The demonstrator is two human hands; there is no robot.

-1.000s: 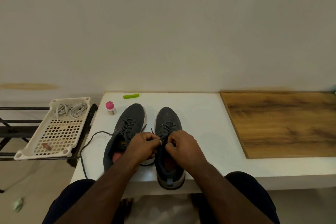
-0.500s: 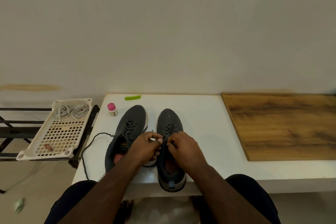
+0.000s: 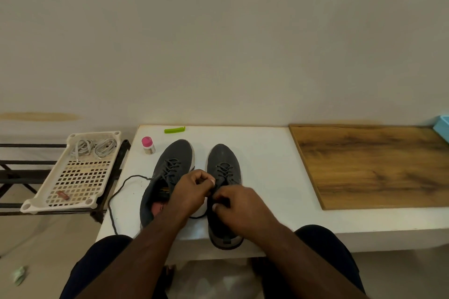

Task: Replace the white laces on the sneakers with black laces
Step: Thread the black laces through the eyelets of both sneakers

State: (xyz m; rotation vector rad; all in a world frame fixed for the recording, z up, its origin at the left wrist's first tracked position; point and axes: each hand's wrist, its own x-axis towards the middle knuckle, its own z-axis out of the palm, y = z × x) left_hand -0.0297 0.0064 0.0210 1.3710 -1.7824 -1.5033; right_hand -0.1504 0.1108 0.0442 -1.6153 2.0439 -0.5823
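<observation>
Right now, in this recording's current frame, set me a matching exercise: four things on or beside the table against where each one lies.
Things:
1. white laces
2. pink-capped bottle
3. green clip
4. wooden board

Places:
A. right part of the white table
B. back edge of the table, beyond the left sneaker
C. in the white basket left of the table
D. just left of the left sneaker's toe

Pairs: 1-C, 2-D, 3-B, 4-A
</observation>
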